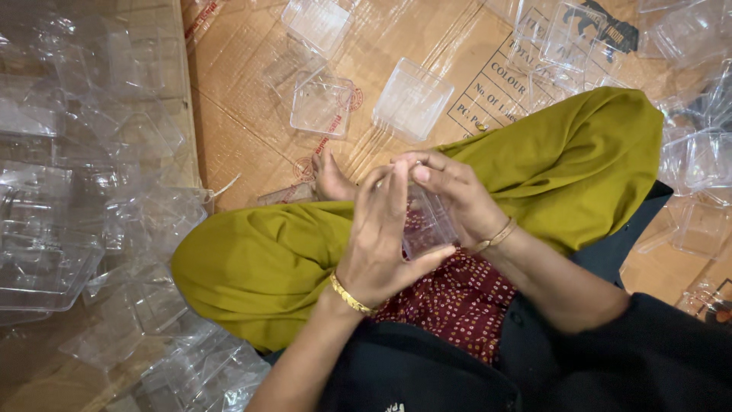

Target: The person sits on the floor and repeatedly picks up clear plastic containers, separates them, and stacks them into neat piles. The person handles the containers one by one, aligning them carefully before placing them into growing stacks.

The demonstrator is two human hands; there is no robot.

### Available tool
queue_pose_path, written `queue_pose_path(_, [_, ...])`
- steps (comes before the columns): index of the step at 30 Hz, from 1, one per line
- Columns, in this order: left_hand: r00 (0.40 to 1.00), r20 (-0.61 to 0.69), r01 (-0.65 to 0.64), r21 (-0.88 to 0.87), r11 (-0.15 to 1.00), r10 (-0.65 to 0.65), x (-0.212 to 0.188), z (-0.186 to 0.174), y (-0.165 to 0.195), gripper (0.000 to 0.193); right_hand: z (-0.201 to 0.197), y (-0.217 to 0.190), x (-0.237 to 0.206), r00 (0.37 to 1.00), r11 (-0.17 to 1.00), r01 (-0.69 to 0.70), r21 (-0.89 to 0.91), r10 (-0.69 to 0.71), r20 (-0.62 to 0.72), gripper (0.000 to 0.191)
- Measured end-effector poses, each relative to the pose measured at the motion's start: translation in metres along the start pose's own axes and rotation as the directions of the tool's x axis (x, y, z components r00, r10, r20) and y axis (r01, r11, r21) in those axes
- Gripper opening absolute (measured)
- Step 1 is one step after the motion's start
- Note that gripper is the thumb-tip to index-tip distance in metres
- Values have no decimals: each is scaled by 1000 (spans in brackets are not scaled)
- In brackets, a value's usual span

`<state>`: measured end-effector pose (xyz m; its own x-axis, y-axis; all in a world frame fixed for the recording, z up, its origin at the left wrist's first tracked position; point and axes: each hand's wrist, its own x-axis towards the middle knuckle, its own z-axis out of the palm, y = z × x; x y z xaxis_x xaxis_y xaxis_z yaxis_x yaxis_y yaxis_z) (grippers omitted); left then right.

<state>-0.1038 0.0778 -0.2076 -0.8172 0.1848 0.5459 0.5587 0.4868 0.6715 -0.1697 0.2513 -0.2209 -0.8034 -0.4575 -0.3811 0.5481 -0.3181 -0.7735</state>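
Observation:
I sit cross-legged on flattened cardboard [244,114], with olive-green trousers over my knees. Both hands are raised over my lap and close around one small clear plastic box [427,221]. My left hand [381,236] covers its near side, fingers pointing up and thumb under the box. My right hand [450,194] grips it from the far side, fingers curled over the top edge. Each wrist wears a gold bangle. Most of the box is hidden between the palms.
A large heap of clear plastic boxes [84,198] fills the left side. More loose clear containers lie on the cardboard ahead [412,99] and at the right [698,175]. My bare foot [332,179] rests on the cardboard.

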Motion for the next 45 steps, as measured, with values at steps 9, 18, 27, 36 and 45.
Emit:
queue_pose_path(9, [999,17,46,23,999,-47,1,8,3,116,14,1,1,994,971,92,-219,-101,-29,51])
queue_pose_path(18, [999,-32,33,16,999,-33,4,7,-2,106,6,-42,-5,939,628,289,-723,-38,342,85])
queue_pose_path(27, [945,84,255,411,875,-315,32,7,-122,43,-9,-72,65,891,-340,150,-928,-360,277,100])
queue_pose_path(36, [798,196,438,461,771,-570,43,67,-246,32,-125,-125,102,795,-174,191,-966,-551,256,67])
queue_pose_path(45, [592,-273,685,-326,652,-759,35,-25,-197,57,-273,-157,157,796,-138,-562,-816,-359,-487,109])
